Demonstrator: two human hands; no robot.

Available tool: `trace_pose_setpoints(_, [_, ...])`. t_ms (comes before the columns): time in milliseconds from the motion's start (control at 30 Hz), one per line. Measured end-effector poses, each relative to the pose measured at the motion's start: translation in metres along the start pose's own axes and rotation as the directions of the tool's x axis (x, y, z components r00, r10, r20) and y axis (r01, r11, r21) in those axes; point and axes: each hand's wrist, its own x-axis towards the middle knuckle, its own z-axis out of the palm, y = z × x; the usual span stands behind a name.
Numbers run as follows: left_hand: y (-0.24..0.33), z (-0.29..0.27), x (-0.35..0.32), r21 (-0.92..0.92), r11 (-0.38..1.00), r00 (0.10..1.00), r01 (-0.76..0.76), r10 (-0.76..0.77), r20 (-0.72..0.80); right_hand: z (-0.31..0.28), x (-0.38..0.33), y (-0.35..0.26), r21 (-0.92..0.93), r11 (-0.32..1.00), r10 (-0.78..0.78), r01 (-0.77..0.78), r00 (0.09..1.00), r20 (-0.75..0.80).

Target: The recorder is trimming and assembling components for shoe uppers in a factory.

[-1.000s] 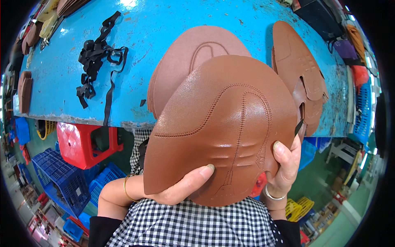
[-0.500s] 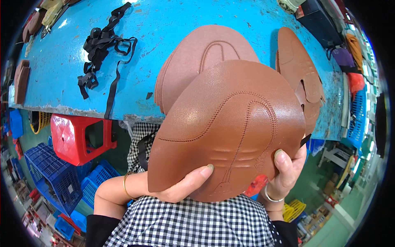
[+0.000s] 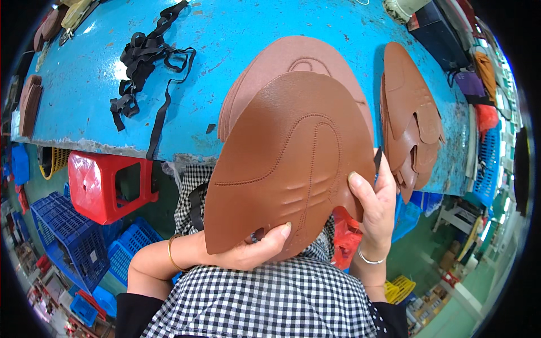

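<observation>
A large brown leather shoe upper piece with curved stitched lines is held up tilted above my lap. My left hand grips its lower left edge, the thumb lying on the smooth face. On its right side my right hand pinches the edge, thumb in front and fingers behind. A small black thing sticks up by the right fingers; its kind is unclear. Behind the held piece, a stack of similar pieces lies pale side up on the table, partly hidden.
More brown pieces are piled at the right of the blue table. Tangled black elastic tape hangs over its front edge. A red stool and blue crates stand at the left. A dark box sits far right.
The held piece has turned and moved slightly left, and its right side has folded back. My right hand has shifted up and left along its edge.
</observation>
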Motion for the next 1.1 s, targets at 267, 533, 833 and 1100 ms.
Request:
trace_pose_setpoints(267, [-0.003,0.001,0.003,-0.157,0.981,0.978,0.111,-0.136,-0.157,0.003,0.004,0.008,-0.112,0.993,-0.032,0.034,0.999,0.019])
trace_pose_setpoints(533, [-0.017,-0.003,-0.002,-0.249,0.95,0.956,0.186,-0.233,-0.176,0.01,-0.002,0.001,-0.294,0.942,-0.149,0.163,0.986,0.07])
trace_pose_setpoints(833, [-0.017,-0.008,-0.005,-0.223,0.958,0.966,0.181,-0.215,-0.14,0.015,-0.003,-0.005,-0.388,0.889,-0.209,0.243,0.969,0.13])
trace_pose_setpoints(1100, [0.006,-0.011,0.004,-0.383,0.88,0.931,0.281,-0.347,-0.115,0.018,-0.006,0.009,-0.114,0.993,-0.027,0.036,0.997,0.079])
